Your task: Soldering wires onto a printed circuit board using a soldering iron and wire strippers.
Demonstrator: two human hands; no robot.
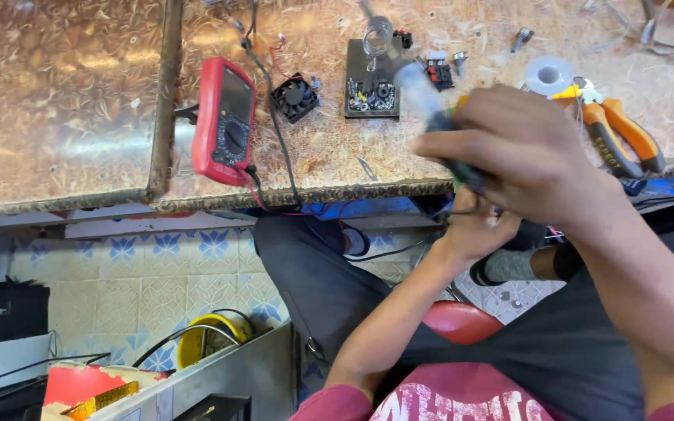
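Low in the frame's middle, the left hand (473, 234) rises from the lap, curled under the other. Whether it grips anything, I cannot tell. Just above it, the right hand (524, 152) is closed around a blurred, dark-handled tool (440, 117), wrist bent and tip pointing up-left. The work looks like mid-adjustment of a small hidden piece, which calls for a steady hold. Beyond, on the bench (79, 117), are orange pliers (622, 132), a small fan (296, 96) and a red meter (224, 121).

Red multimeter (224, 121), small fan (295, 97) — orange pliers (616, 132) lie apart.
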